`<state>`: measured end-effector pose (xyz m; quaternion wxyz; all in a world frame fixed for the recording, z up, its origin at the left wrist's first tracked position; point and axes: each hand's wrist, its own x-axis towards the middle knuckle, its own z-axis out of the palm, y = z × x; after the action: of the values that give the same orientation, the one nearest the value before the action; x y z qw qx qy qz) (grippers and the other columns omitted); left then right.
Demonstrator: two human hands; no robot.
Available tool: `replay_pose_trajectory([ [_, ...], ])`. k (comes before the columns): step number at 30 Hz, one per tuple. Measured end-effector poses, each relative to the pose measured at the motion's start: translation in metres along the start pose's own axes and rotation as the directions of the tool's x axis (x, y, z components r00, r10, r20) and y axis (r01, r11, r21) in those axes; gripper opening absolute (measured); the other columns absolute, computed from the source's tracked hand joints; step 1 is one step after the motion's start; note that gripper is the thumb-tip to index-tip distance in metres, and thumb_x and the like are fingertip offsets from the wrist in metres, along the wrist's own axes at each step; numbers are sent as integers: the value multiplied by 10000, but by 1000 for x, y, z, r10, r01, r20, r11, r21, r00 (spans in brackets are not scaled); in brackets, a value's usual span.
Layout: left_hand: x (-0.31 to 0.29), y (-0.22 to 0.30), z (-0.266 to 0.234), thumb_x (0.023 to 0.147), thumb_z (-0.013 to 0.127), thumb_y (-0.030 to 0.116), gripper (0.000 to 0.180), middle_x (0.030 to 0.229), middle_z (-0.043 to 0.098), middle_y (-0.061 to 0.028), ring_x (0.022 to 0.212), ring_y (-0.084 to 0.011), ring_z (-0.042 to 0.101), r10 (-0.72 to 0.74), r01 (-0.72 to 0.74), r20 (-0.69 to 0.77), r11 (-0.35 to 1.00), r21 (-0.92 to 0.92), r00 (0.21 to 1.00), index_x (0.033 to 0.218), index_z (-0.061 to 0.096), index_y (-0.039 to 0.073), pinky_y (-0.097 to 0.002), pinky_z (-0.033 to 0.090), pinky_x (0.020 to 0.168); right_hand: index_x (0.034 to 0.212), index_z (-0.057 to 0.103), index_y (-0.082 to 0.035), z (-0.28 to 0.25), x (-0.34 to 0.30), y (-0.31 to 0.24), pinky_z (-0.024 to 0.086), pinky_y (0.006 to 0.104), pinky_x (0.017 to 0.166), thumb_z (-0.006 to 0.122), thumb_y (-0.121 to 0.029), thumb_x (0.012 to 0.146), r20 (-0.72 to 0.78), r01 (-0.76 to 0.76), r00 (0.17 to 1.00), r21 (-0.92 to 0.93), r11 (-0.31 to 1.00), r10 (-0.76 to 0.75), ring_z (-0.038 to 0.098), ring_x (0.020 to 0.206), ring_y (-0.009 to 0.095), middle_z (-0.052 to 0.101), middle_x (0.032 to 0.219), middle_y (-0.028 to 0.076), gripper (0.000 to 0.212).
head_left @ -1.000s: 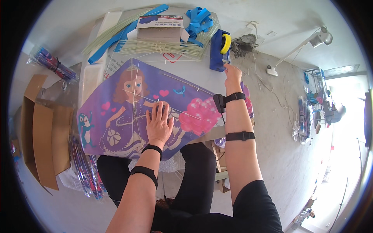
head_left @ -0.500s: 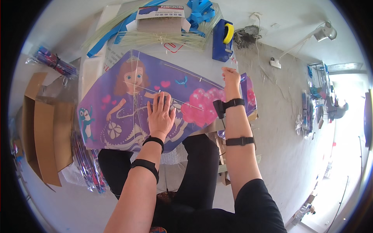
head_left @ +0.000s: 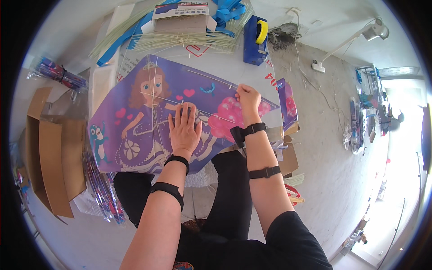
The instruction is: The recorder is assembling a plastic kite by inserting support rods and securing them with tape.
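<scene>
A purple kite (head_left: 121, 101) printed with a princess, hearts and pink balloons lies flat in front of me. Thin pale rods cross its surface, one of them a slanting rod (head_left: 207, 77) along the upper right edge. My left hand (head_left: 183, 128) rests on the middle of the kite, fingers stretched out and palm down. Over the balloons, by the lower end of that slanting rod, my right hand (head_left: 247, 98) is closed with its fingertips together. Whatever it pinches is too small or hidden to name.
Behind the kite are a bundle of pale thin sticks (head_left: 189, 41), an opened small box (head_left: 180, 19), blue ribbon (head_left: 227, 13) and a blue tape dispenser (head_left: 254, 50) with yellow tape. An open cardboard box (head_left: 54, 148) stands at the left. A bare wall (head_left: 315, 135) borders the right.
My right hand, still closed, has moved left and slightly toward me, from beyond the kite's right edge to over the balloons. My left hand stays flat on the kite.
</scene>
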<state>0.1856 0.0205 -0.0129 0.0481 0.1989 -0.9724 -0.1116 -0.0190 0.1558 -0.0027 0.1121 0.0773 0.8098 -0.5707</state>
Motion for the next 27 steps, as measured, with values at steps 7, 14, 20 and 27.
replay_pose_trajectory([
  [7,1,0,-2,969,426,433,577,1556,269,-40,1450,-262,203,-13,13,30,1000,2,999,1485,323,196,-508,149,1171,1043,635,19,4,-1,0,511,252,519,697,-48,824,2,51,999,-77,996,-51,671,629,133,684,773,82,238],
  [14,1,-1,0,958,457,406,588,1548,292,-62,1444,-274,226,-1,1,2,1000,-10,1000,1483,331,175,-515,175,1158,1039,555,17,3,-3,-9,496,254,495,710,-16,804,21,37,999,-106,994,-35,666,617,142,673,771,91,284],
  [20,0,-2,-1,955,460,411,592,1551,286,-61,1447,-274,219,-2,2,9,1000,-13,1000,1483,331,178,-517,171,1158,1025,536,21,2,-3,-6,499,262,513,696,4,797,52,93,995,-105,990,-88,658,605,150,671,776,98,279],
  [27,1,-2,0,947,477,405,597,1546,295,-61,1437,-275,241,4,-4,-10,1000,-13,1000,1480,334,178,-522,189,1151,1015,526,37,-1,7,-1,495,263,520,694,8,789,96,158,984,-91,983,-149,649,588,157,666,767,109,284],
])
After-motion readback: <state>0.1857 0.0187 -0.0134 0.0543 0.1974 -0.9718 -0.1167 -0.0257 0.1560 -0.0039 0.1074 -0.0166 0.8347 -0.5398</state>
